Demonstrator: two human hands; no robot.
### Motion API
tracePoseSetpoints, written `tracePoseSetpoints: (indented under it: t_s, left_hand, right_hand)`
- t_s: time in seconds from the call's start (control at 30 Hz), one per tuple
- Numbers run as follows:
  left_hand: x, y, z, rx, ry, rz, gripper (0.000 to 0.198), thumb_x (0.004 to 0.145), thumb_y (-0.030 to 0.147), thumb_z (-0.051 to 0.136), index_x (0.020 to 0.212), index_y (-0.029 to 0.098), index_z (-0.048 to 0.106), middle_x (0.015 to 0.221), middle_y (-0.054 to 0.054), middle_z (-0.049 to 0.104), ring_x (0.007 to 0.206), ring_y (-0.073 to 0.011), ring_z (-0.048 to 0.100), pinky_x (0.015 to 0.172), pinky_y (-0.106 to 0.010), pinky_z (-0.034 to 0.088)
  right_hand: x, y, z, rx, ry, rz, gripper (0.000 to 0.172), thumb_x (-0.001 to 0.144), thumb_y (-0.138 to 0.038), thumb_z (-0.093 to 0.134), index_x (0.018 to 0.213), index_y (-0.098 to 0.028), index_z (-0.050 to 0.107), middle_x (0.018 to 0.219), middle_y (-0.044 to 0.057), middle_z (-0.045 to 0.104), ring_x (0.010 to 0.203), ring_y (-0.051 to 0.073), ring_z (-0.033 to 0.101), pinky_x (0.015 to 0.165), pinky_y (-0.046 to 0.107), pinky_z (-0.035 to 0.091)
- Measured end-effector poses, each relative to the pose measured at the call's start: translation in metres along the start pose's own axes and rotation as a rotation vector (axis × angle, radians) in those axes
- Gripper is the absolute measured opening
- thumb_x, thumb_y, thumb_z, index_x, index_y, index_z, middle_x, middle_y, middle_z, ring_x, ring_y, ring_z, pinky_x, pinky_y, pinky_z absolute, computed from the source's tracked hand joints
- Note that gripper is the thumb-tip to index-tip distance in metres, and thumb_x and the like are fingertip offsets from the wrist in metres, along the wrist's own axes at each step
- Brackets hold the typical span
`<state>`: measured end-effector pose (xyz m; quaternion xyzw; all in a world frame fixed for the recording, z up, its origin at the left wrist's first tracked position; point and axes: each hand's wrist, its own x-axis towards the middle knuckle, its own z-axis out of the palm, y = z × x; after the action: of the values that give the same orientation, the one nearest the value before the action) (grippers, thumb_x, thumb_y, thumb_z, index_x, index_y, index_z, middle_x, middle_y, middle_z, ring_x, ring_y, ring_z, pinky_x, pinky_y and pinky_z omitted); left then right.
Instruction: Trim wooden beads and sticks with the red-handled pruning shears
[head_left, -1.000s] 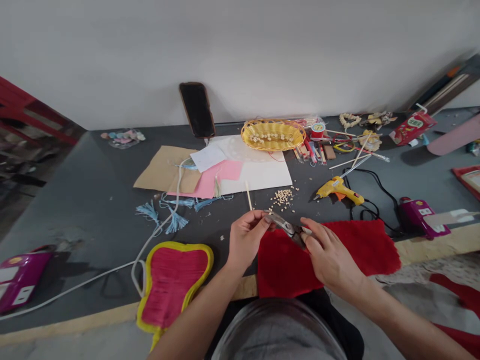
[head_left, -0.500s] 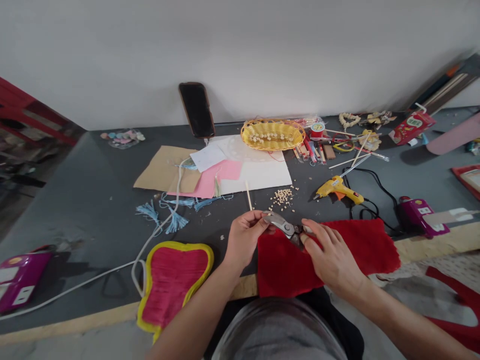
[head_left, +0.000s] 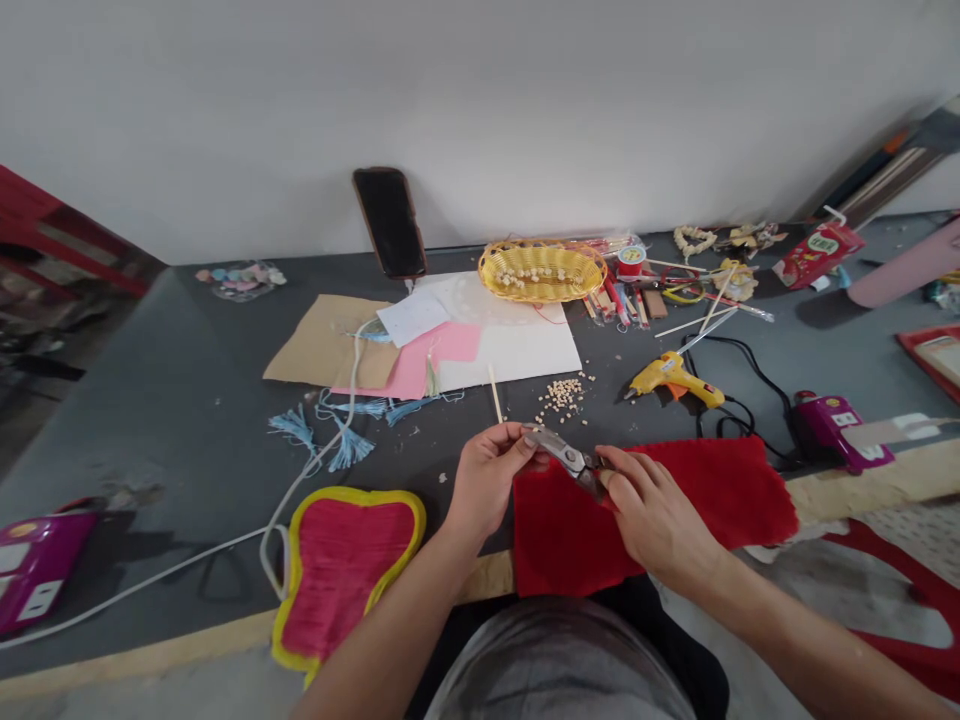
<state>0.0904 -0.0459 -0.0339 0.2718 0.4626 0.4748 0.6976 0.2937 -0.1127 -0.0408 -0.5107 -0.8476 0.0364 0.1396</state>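
Note:
My left hand (head_left: 484, 475) is closed, thumb and fingers pinching a thin wooden stick (head_left: 496, 394) whose upper part points away from me. In my right hand (head_left: 660, 510) is a pair of metal pruning shears (head_left: 571, 458), the fingers wrapped round its handles. The blades reach the left fingertips; the exact spot where they meet the stick is hidden. Under both hands lies a red cloth (head_left: 712, 490) along the table's front edge. Just beyond the shears is a heap of small cut wooden pieces (head_left: 561, 393).
A yellow glue gun (head_left: 676, 379) lies to the right, near a purple power strip (head_left: 844, 432). Behind are a yellow basket (head_left: 541, 288), papers (head_left: 517, 345) and a leaning phone (head_left: 389, 222). Blue tassels (head_left: 350, 447) and a pink, yellow-edged shape (head_left: 349, 560) lie left.
My right hand has closed a little more around the shears' handles, which sit closer together. My left hand stays nearly in place. The whole view has shifted slightly.

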Motion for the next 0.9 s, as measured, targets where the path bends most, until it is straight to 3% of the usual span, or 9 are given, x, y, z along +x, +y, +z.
tracePoseSetpoints:
  t_s: [0.13, 0.23, 0.4, 0.53, 0.7, 0.8, 0.9]
  left_hand:
    - [0.000, -0.001, 0.001, -0.007, 0.002, -0.006, 0.028, 0.058, 0.032, 0.085, 0.071, 0.013, 0.071, 0.064, -0.001, 0.069, 0.056, -0.0101, 0.062, 0.055, -0.020, 0.054]
    - [0.001, -0.002, 0.001, 0.003, -0.002, -0.010, 0.027, 0.060, 0.032, 0.084, 0.071, 0.012, 0.070, 0.064, -0.001, 0.069, 0.057, -0.0103, 0.062, 0.056, -0.020, 0.054]
    - [0.003, -0.001, 0.005, 0.004, -0.009, -0.010, 0.027, 0.063, 0.033, 0.083, 0.070, 0.013, 0.067, 0.062, 0.000, 0.067, 0.058, -0.0103, 0.062, 0.058, -0.021, 0.053]
    - [0.002, 0.002, 0.007, 0.017, -0.025, -0.002, 0.028, 0.064, 0.034, 0.082, 0.071, 0.013, 0.066, 0.064, -0.001, 0.067, 0.059, -0.0102, 0.062, 0.059, -0.021, 0.053]
    - [0.001, -0.002, 0.004, 0.013, -0.003, 0.025, 0.025, 0.067, 0.032, 0.079, 0.074, 0.014, 0.063, 0.066, 0.000, 0.066, 0.061, -0.0101, 0.061, 0.060, -0.021, 0.051]
    - [0.001, -0.004, 0.002, 0.084, 0.023, 0.124, 0.019, 0.072, 0.028, 0.075, 0.079, 0.016, 0.061, 0.067, 0.002, 0.063, 0.062, -0.0093, 0.059, 0.062, -0.020, 0.049]
    - [-0.001, -0.002, 0.001, 0.302, 0.066, 0.306, 0.014, 0.077, 0.027, 0.070, 0.085, 0.018, 0.063, 0.072, 0.002, 0.062, 0.064, -0.0103, 0.058, 0.063, -0.021, 0.049]
  right_hand:
    - [0.001, 0.000, 0.004, 0.058, 0.043, 0.018, 0.035, 0.089, -0.005, 0.044, 0.122, -0.010, 0.054, 0.128, 0.018, 0.059, 0.116, 0.030, 0.054, 0.092, 0.049, 0.051]
    - [0.005, -0.002, 0.000, 0.122, 0.003, -0.012, 0.046, 0.088, -0.006, 0.043, 0.134, -0.006, 0.044, 0.130, 0.020, 0.058, 0.117, 0.030, 0.055, 0.094, 0.048, 0.050]
    - [0.012, -0.001, -0.014, 0.279, -0.073, 0.050, 0.041, 0.089, -0.010, 0.044, 0.129, -0.013, 0.049, 0.122, 0.016, 0.063, 0.110, 0.028, 0.060, 0.092, 0.048, 0.053]
    - [0.018, 0.000, -0.029, 0.631, -0.201, 0.198, 0.043, 0.088, -0.012, 0.047, 0.131, -0.020, 0.046, 0.123, 0.010, 0.064, 0.110, 0.021, 0.063, 0.092, 0.037, 0.054]
    - [0.023, 0.000, -0.039, 0.914, -0.307, 0.334, 0.035, 0.087, -0.019, 0.055, 0.122, -0.021, 0.052, 0.104, 0.003, 0.068, 0.099, 0.019, 0.064, 0.088, 0.034, 0.054]
    - [0.021, 0.000, -0.038, 0.995, -0.319, 0.371, 0.033, 0.088, -0.021, 0.055, 0.121, -0.022, 0.051, 0.101, 0.003, 0.066, 0.097, 0.018, 0.063, 0.088, 0.035, 0.053]
    - [0.019, 0.000, -0.035, 1.061, -0.351, 0.388, 0.030, 0.088, -0.023, 0.055, 0.118, -0.021, 0.052, 0.099, 0.003, 0.064, 0.092, 0.018, 0.063, 0.086, 0.035, 0.054]
